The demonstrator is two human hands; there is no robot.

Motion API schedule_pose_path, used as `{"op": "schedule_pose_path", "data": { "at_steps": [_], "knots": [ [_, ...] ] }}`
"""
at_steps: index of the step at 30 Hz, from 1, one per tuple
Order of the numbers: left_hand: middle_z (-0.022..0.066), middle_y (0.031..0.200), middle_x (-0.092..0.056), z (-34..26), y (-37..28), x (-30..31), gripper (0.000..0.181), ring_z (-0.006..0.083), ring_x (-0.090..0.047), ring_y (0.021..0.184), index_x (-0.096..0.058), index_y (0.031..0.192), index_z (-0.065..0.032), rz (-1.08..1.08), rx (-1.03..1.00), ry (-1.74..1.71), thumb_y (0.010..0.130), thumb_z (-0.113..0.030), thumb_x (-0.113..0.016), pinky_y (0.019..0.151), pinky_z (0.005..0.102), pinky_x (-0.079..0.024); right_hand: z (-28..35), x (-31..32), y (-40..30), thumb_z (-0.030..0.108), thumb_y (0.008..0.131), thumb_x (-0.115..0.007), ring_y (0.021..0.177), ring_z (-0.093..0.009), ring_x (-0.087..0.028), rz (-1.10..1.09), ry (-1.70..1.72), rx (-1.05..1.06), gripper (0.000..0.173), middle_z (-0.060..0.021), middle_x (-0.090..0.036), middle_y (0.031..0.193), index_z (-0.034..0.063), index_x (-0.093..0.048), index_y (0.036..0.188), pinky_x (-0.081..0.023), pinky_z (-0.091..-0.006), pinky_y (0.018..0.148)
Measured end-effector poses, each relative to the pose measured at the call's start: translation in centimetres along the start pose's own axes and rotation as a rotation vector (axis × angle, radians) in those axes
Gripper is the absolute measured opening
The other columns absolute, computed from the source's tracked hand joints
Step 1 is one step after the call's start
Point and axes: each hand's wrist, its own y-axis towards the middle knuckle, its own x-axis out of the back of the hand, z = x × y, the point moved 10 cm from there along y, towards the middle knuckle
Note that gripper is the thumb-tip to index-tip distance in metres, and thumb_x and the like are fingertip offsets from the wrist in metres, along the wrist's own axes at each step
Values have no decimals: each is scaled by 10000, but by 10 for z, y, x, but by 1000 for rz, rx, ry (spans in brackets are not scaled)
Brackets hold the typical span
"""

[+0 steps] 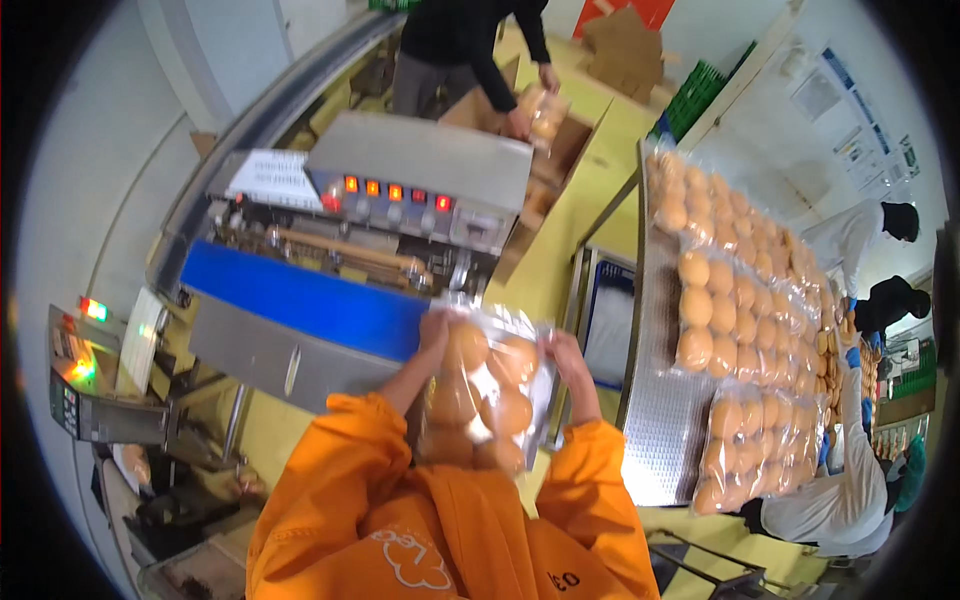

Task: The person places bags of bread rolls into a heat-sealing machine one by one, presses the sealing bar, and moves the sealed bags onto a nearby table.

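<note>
A clear plastic bag of round buns [484,397] hangs in front of my orange jacket. My left hand [435,335] grips its upper left corner, and my right hand [564,358] holds the upper right edge. Several buns show through the film in two columns. The bag's top edge lies by the right end of a blue conveyor belt [307,300]. Behind that belt stands a metal band sealing machine [420,187] with lit red and orange displays.
Bagged buns [739,307] cover much of a metal table [664,420] on my right. Across the machine, a co-worker [472,52] handles a bun bag over a cardboard box [480,112]. Several people work beyond the table. A device with a lit screen [105,405] stands left.
</note>
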Motion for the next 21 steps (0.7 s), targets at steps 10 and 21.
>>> {"op": "schedule_pose_path", "data": {
  "at_steps": [10, 21],
  "knots": [
    [95, 768, -640, -6, 16, 13, 225, 138, -600, 702, -612, 774, 26, 147, 296, -164, 788, -196, -580, 653, 250, -464, 9, -37, 19, 64, 819, -479, 695, -181, -610, 81, 283, -257, 97, -88, -594, 742, -9, -540, 840, -509, -225, 583],
    [113, 924, -615, 10, 30, -9, 246, 167, -599, 787, -578, 944, 29, 209, 415, -430, 793, -165, -567, 668, 283, -487, 7, -28, 50, 96, 874, -375, 705, -215, -590, -103, 508, -86, 199, -141, -590, 775, -36, -518, 832, -496, -299, 659]
  ]
}}
